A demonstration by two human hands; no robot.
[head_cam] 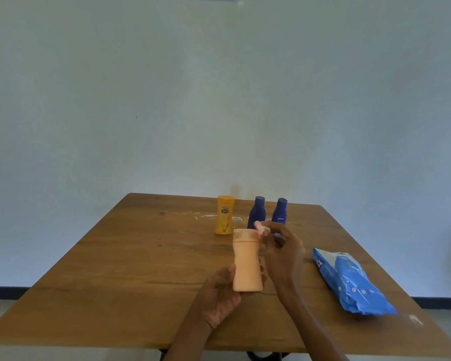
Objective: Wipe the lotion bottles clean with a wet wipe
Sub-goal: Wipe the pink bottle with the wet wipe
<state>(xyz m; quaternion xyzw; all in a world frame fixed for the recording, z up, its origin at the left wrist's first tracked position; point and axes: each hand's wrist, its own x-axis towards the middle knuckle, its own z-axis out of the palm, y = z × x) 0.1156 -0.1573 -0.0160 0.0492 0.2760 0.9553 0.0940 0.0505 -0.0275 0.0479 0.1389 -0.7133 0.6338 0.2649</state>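
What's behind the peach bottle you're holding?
Behind the peach bottle stand a yellow bottle and two blue bottles; the right hand covers their lower parts.

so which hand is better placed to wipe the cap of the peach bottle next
Right. The right hand already pinches the wipe beside the cap of the peach bottle, while the left hand grips the bottle's base and keeps it upright.

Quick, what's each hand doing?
Left hand: holding the peach bottle.
Right hand: pinching a small wipe at the bottle's cap.
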